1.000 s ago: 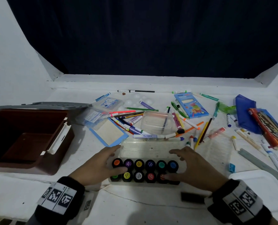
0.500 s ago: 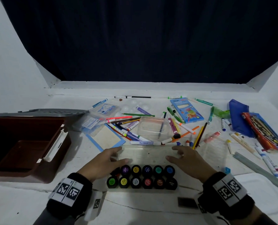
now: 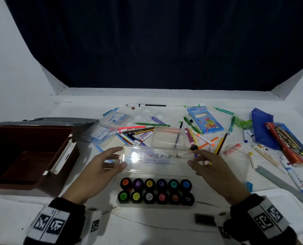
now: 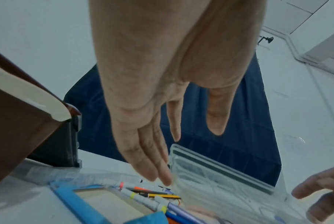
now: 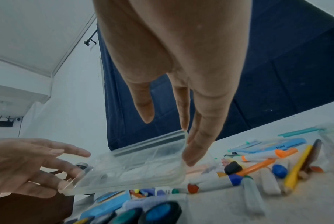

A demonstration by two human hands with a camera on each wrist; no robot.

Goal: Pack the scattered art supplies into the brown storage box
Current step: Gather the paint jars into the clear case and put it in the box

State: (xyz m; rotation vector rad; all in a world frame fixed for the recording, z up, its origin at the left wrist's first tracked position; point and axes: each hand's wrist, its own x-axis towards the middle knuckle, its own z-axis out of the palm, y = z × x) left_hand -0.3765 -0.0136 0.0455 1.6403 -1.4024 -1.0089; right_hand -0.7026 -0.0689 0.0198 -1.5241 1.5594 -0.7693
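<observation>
The brown storage box stands open at the left, its wall close to my left hand. A tray of black paint pots with coloured labels sits at the front centre. Its clear plastic lid is raised just behind the pots and tilted. My left hand touches the lid's left end with straight fingers. My right hand touches its right end, fingers straight along the edge. The lid spans the gap between both hands.
The box's grey cover lies behind it. Markers, pencils and a clear tub are scattered behind the lid. A blue crayon box, a blue pouch, a red and blue pack and a grey bar lie right.
Both hands left the paint pots, moved to the ends of the clear lid behind them, and the lid has come up off the table.
</observation>
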